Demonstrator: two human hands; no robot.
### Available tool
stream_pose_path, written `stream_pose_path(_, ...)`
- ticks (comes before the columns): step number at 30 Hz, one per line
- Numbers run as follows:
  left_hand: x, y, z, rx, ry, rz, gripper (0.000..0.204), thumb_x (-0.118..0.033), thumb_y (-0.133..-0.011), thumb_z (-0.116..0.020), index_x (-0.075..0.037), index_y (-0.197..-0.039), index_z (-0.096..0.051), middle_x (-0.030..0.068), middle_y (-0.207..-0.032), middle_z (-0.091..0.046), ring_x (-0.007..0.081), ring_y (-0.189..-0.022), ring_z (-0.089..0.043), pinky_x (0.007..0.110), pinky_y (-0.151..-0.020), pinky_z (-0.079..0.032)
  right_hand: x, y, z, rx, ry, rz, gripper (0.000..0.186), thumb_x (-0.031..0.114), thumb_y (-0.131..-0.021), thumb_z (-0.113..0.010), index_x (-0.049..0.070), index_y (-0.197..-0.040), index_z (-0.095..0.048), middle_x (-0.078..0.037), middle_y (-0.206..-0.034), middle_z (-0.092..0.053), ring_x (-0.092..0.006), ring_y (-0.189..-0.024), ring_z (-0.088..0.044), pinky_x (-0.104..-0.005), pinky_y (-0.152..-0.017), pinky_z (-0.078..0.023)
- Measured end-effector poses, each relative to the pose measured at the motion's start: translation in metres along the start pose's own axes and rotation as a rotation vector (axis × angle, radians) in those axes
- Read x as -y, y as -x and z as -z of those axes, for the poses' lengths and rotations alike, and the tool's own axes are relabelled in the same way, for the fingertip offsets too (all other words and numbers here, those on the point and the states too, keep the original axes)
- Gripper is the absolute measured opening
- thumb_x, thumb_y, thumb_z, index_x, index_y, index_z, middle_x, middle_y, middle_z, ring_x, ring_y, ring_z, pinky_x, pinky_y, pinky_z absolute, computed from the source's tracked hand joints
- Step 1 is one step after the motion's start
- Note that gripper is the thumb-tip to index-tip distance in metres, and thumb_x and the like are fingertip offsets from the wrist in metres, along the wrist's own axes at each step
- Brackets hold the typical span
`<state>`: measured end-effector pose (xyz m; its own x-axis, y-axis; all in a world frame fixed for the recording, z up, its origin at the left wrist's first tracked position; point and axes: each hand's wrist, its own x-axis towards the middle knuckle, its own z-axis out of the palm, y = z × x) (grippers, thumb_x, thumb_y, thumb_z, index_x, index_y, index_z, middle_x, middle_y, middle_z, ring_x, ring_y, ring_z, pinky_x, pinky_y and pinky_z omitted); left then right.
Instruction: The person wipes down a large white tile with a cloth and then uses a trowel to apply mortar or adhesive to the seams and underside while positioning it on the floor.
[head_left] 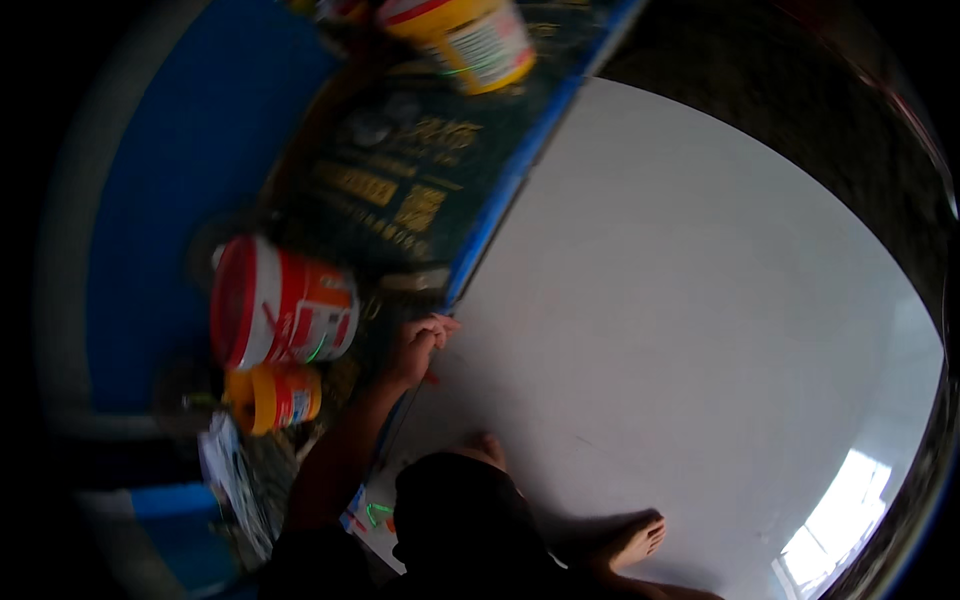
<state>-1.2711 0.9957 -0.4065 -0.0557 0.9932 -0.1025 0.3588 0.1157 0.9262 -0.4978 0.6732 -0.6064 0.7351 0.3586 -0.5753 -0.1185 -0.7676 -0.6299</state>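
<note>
A dark sleeve (315, 560) ends above the bare left forearm (345, 440), whose fingers (440, 325) are ungloved. Plain dark clothing (465, 515) covers the body; one foot (637, 541) shows bare, rounded toes.

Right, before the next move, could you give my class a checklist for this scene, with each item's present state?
1. Left hand beside the blue strip along the pale surface: ok.
2. Left hand gripping something: cannot tell; its fingers are curled and blurred.
3. Right hand in view: not ok; it does not show.
4. Pale surface free of feet: not ok; a bare foot is on it.
5. Red-and-white bucket off the pale surface: ok; it is left of the blue strip.
6. Small yellow tub off it too: ok.
</note>
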Motion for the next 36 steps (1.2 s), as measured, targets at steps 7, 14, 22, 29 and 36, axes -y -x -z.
stream_pose_path(7, -0.016, 0.163, 0.039, -0.480, -0.466, 0.462, 0.030, -0.029, -0.092, -0.055, 0.000, -0.090, -0.064, 0.0069, -0.079, -0.067, 0.0134, -0.073, -0.063, 0.030, -0.067, -0.048, 0.231, -0.152, -0.056, 0.258, 0.257, 0.337, 0.048, 0.014, -0.087, -0.053, 0.008, -0.133, -0.041, -0.012, -0.123, -0.049, -0.0246, -0.106, -0.050, -0.0426, -0.081, -0.046)
stream_pose_path(14, 0.049, 0.420, 0.012, -0.913, -0.764, 0.720, 0.012, -0.009, -0.080, -0.056, -0.002, -0.090, -0.057, 0.0194, -0.091, -0.061, 0.0395, -0.089, -0.060, 0.040, -0.075, -0.048, 0.364, -0.190, -0.162, 0.414, 0.389, 0.513, 0.052, 0.013, -0.087, -0.051, 0.006, -0.137, -0.039, -0.013, -0.132, -0.047, -0.0249, -0.116, -0.048, -0.0445, -0.090, -0.043)
stream_pose_path(22, 0.156, 0.501, -0.179, 0.109, -0.150, 1.528, 0.064, -0.043, -0.075, -0.067, -0.003, -0.122, -0.051, 0.0238, -0.120, -0.057, 0.0368, -0.113, -0.054, 0.045, -0.094, -0.044, 0.433, -0.230, -0.221, 0.573, 0.180, 0.799, 0.051, 0.009, -0.086, -0.050, 0.002, -0.136, -0.044, -0.013, -0.137, -0.049, -0.0254, -0.123, -0.048, -0.0423, -0.095, -0.044)
stream_pose_path(29, 0.070, 0.460, -0.146, 0.171, -0.167, 1.413, 0.062, -0.039, -0.077, -0.066, -0.003, -0.125, -0.050, 0.0239, -0.120, -0.057, 0.0359, -0.110, -0.056, 0.044, -0.092, -0.045, 0.370, 0.038, -0.283, 0.672, 0.594, 1.163, 0.019, 0.013, -0.093, -0.056, 0.002, -0.108, -0.060, -0.011, -0.099, -0.065, -0.0212, -0.083, -0.067, -0.0306, -0.071, -0.055)
stream_pose_path(36, 0.006, 0.322, -0.061, 0.327, -0.480, 1.208, 0.061, -0.035, -0.079, -0.065, -0.003, -0.128, -0.048, 0.0239, -0.120, -0.057, 0.0349, -0.108, -0.058, 0.043, -0.090, -0.046, 0.279, 0.079, -0.260, 0.603, 0.595, 1.552, 0.036, 0.012, -0.089, -0.059, 0.003, -0.123, -0.052, -0.015, -0.131, -0.052, -0.0351, -0.119, -0.050, -0.0435, -0.093, -0.046)
